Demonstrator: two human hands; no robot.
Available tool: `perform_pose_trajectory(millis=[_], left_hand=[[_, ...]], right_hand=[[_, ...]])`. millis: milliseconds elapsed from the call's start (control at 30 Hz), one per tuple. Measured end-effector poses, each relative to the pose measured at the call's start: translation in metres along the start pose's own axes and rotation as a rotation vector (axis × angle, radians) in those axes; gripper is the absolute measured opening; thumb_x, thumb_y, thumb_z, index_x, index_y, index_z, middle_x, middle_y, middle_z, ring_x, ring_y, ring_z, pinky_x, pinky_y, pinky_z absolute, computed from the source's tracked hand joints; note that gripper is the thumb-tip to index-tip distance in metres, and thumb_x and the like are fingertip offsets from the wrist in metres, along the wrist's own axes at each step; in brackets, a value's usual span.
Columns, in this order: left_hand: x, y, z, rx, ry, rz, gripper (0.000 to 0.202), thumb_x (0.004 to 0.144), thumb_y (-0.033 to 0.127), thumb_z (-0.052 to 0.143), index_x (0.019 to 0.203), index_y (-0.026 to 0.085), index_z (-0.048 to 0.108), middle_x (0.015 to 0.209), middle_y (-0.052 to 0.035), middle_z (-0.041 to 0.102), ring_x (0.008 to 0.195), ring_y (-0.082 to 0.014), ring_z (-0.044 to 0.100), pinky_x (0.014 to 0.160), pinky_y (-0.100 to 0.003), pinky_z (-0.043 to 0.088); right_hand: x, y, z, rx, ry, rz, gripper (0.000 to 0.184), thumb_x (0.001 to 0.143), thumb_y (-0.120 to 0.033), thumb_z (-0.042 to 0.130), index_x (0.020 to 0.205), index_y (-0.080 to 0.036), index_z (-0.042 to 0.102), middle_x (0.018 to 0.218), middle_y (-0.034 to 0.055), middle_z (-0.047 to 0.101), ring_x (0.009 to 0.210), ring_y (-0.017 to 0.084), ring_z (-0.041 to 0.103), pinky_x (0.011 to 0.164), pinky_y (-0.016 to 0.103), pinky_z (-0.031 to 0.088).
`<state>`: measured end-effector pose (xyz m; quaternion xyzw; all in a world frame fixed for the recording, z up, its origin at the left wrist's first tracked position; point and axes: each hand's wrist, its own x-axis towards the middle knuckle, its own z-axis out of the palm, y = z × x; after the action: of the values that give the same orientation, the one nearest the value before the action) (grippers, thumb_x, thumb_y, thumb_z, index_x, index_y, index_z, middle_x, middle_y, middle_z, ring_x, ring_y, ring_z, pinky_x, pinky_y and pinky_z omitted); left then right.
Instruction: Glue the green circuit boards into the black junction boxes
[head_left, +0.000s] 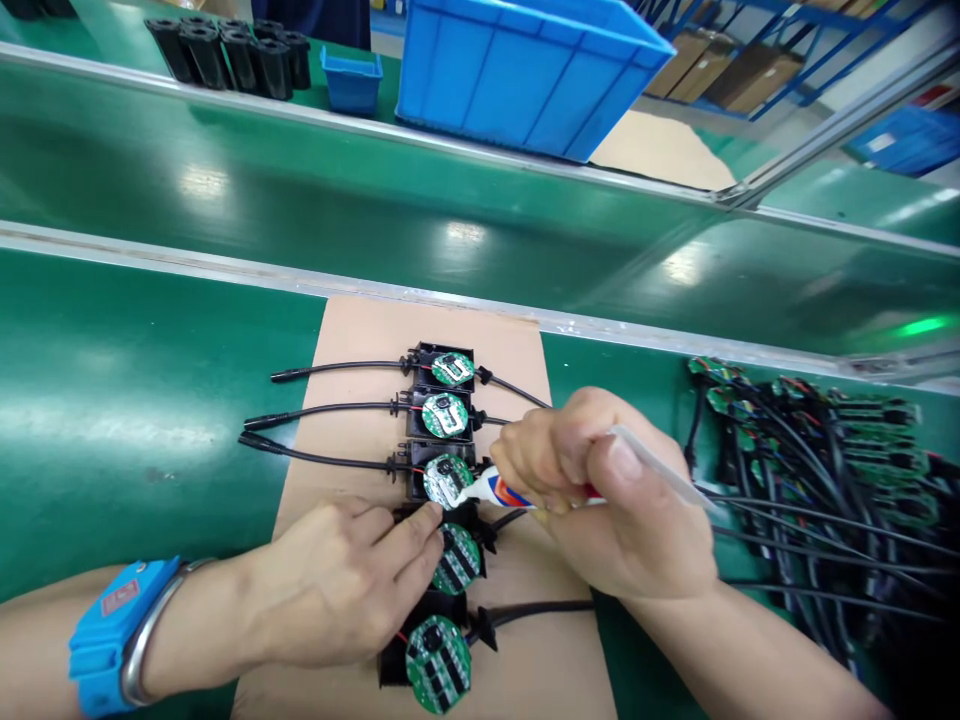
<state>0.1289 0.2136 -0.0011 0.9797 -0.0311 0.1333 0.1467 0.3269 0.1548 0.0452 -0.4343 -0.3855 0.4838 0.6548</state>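
A squeeze tube of glue (501, 489), white with red and blue print, is gripped in my right hand (607, 490). Its nozzle tip meets the lower edge of a round green circuit board (445, 470), where white paste shows. My left hand (352, 580) lies with its fingers stretched out, the index fingertip at that same edge. Several such boards stand in a column on black housings (437, 428), with black cables on both sides. Just below the fingers is another board (459, 560); the nearest board (438, 664) sits lower. My left hand partly hides the housings there.
A brown cardboard sheet (360, 335) lies under the column on the green bench (150, 400). To the right is a heap of wired boards and black cables (817, 480). Beyond the metal rail stand a large blue bin (517, 80), a small blue bin (352, 82) and black housings (240, 55).
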Motion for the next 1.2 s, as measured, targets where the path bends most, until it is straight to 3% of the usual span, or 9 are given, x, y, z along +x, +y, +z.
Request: perform_pose_trajectory(millis=[367,567,700,833,1000,1200], left_hand=[[0.001,-0.004,0.000,-0.019,0.047,0.029,0.035,0.089,0.010,0.039,0.113,0.005,0.063,0.124,-0.0167,0.061,0.075,-0.0232,0.067,0.049,-0.034,0.055],[0.002,0.003,-0.009,-0.016,0.062,0.035,0.032,0.088,0.012,0.040,0.109,0.007,0.064,0.117,-0.0142,0.065,0.067,-0.0203,0.063,0.047,-0.032,0.051],[-0.007,0.025,-0.021,-0.070,-0.101,0.079,0.035,0.090,0.018,0.040,0.115,0.008,0.062,0.120,-0.0156,0.063,0.075,-0.0199,0.064,0.060,-0.032,0.055],[-0.021,0.041,-0.020,-0.047,-0.231,0.081,0.046,0.090,0.022,0.041,0.131,0.005,0.051,0.135,-0.0198,0.051,0.092,-0.0248,0.065,0.073,-0.037,0.057],[-0.027,0.044,-0.012,-0.039,-0.272,0.023,0.048,0.089,0.022,0.043,0.134,0.006,0.048,0.139,-0.0187,0.047,0.089,-0.0253,0.067,0.069,-0.040,0.059],[-0.028,0.045,-0.011,-0.023,-0.251,0.015,0.048,0.089,0.022,0.042,0.134,0.006,0.048,0.140,-0.0161,0.047,0.080,-0.0242,0.067,0.059,-0.039,0.059]], right_hand=[[0.009,0.013,-0.005,0.035,-0.008,-0.078,0.024,0.091,-0.030,0.049,0.070,-0.018,0.045,0.054,-0.0031,0.030,0.048,0.009,0.029,0.045,0.027,0.022],[-0.009,-0.014,-0.004,0.024,-0.017,-0.022,0.030,0.092,-0.038,0.050,0.070,-0.019,0.042,0.055,-0.0031,0.029,0.048,0.009,0.031,0.048,0.028,0.025],[-0.034,-0.025,0.013,0.074,0.010,0.002,0.033,0.094,-0.041,0.047,0.071,-0.019,0.037,0.055,-0.0033,0.027,0.049,0.010,0.029,0.048,0.029,0.025],[-0.045,-0.006,0.028,0.084,-0.073,-0.023,0.031,0.093,-0.040,0.046,0.072,-0.019,0.038,0.055,-0.0032,0.024,0.049,0.010,0.028,0.049,0.028,0.023],[-0.041,0.015,0.034,0.062,-0.111,-0.057,0.028,0.093,-0.036,0.046,0.073,-0.018,0.039,0.057,-0.0027,0.029,0.051,0.009,0.030,0.050,0.027,0.023],[-0.048,0.006,0.031,0.002,-0.108,-0.039,0.028,0.094,-0.035,0.044,0.072,-0.018,0.039,0.056,-0.0032,0.027,0.051,0.009,0.028,0.050,0.027,0.022]])
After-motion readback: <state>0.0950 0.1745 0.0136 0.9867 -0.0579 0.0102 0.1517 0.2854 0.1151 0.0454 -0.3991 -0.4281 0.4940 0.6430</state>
